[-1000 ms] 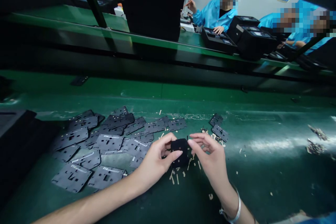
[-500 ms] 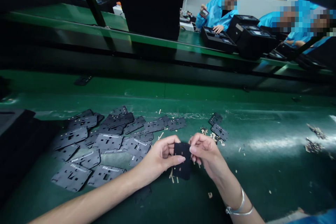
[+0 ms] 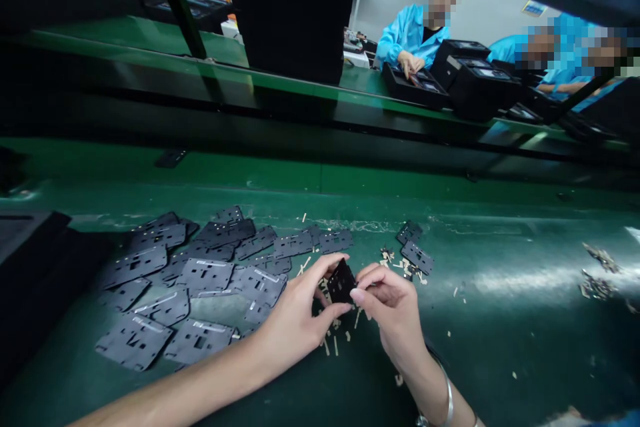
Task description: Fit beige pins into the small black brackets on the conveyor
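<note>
A small black plate with cut-outs [image 3: 343, 283] is held up, tilted, above the green bench. My left hand [image 3: 311, 300] grips it, thumb below and fingers along its upper edge. My right hand [image 3: 387, 297] pinches at its right edge; whether a tiny piece sits between those fingertips I cannot make out. To the left lies a spread of similar dark plates [image 3: 207, 275], several overlapping. Two more plates [image 3: 417, 257] rest behind my right hand, beside a scatter of small beige strips [image 3: 387, 255]. More strips lie under the held plate.
At the left edge stands a black box [image 3: 30, 267]. Small metal-looking parts [image 3: 597, 283] lie in piles at the right. Across the back runs a raised green shelf [image 3: 290, 83] with black trays [image 3: 417, 88]; behind it, people in blue work clothes [image 3: 403, 33] handle things.
The black plate has turned from nearly upright and facing me to a tilted angle, with both hands still at it. A co-worker's raised hand has come down to the tray.
</note>
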Available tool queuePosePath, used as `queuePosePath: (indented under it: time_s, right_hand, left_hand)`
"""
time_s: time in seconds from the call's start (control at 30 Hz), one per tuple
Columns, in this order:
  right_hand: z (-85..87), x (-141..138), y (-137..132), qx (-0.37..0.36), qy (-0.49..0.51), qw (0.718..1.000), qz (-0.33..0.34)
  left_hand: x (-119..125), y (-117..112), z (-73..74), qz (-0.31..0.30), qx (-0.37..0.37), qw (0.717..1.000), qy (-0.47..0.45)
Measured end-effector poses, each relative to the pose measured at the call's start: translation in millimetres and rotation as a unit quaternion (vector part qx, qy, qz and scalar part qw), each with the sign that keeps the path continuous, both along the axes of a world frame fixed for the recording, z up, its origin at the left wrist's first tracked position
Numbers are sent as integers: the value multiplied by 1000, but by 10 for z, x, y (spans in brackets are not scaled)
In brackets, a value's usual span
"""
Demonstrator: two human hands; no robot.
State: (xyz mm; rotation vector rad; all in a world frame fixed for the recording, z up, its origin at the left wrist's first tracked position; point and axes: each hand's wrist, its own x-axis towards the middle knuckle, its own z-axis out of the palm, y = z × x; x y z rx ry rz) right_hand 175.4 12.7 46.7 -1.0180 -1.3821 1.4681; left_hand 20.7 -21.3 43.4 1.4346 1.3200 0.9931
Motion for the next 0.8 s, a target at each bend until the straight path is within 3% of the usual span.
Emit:
queuePosePath:
  time_s: [0.3,0.57,0.7,0.8]
  right_hand:
    - [62,-6,56,-129,66,988,55]
    - [39,-1,115,-231,73,965,105]
    - [28,9,130,-188,45,975,107]
    - [15,12,108,-62,-21,996,61]
  left_hand:
    - [-84,35,-13,-46,82,993,72]
    - [-155,91,-9,-78,196,966,147]
    - [-177,127,-7,-85,190,968,140]
    - [-156,132,12,-72,113,985,106]
